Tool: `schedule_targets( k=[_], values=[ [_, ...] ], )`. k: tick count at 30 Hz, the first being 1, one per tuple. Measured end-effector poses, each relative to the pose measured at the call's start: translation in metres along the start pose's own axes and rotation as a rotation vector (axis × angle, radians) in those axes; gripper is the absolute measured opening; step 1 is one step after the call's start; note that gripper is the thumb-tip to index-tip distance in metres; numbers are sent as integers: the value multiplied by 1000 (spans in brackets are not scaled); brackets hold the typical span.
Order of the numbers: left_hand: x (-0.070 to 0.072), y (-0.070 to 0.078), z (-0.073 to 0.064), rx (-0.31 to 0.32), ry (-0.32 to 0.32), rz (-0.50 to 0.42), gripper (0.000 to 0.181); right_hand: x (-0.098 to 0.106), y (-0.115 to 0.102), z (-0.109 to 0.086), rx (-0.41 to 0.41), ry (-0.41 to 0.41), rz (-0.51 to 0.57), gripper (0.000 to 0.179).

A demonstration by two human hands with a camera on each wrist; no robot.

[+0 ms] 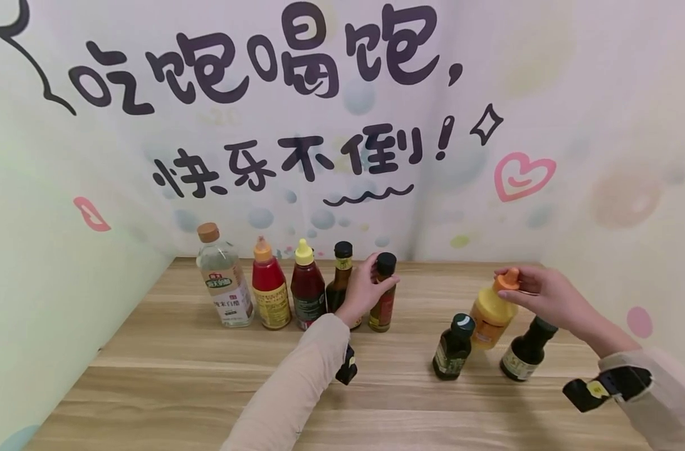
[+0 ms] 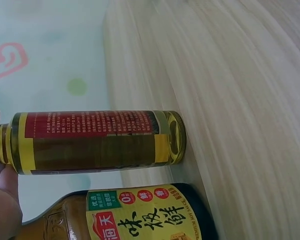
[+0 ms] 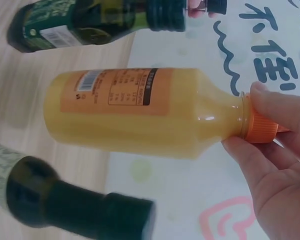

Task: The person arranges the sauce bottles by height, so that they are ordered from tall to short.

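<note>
My left hand (image 1: 365,291) holds a slim black-capped bottle (image 1: 383,300) by its neck. In the left wrist view, that bottle (image 2: 95,142) has a red label and amber liquid inside. Close beside it stands a soy sauce bottle (image 2: 145,215) with a yellow label. My right hand (image 1: 548,297) pinches the orange cap of a yellow squeeze bottle (image 1: 491,313), which leans slightly. From the right wrist, the yellow squeeze bottle (image 3: 135,112) shows an orange label, with thumb and fingers around its cap. Whether its base touches the table cannot be told.
Left of the slim bottle, in a row, stand a clear vinegar bottle (image 1: 226,288), a red sauce bottle (image 1: 271,291) and a dark red one (image 1: 307,294) with a yellow nozzle. Two dark bottles, one short (image 1: 454,351) and one long-necked (image 1: 525,354), flank the yellow bottle.
</note>
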State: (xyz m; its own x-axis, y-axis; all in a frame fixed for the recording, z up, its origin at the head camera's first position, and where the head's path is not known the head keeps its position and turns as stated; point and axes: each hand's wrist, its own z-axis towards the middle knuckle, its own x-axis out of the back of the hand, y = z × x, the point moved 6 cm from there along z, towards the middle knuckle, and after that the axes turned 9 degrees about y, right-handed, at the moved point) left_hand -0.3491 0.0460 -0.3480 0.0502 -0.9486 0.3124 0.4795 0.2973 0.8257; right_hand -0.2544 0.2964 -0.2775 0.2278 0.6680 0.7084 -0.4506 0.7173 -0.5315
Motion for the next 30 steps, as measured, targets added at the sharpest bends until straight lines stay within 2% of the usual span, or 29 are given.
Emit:
schedule_targets(
  k=[4,12,16,21,30],
  values=[
    [1,1,0,-8,-2,15,52,-3,-5,12,-18,-7,-25,33],
    [1,1,0,-14,-8,38,50,-20,-9,37,-71,-62,10,36],
    [0,1,-1,-6,-11,47,50,-36,-6,48,-107,-83,82,35],
    [1,0,-1,12,-16,54,51,-54,-4,58,-113,-88,190,32],
    [0,0,-1,3,-23,45,49,-80,6,64,-159,-123,260,32]
  ],
)
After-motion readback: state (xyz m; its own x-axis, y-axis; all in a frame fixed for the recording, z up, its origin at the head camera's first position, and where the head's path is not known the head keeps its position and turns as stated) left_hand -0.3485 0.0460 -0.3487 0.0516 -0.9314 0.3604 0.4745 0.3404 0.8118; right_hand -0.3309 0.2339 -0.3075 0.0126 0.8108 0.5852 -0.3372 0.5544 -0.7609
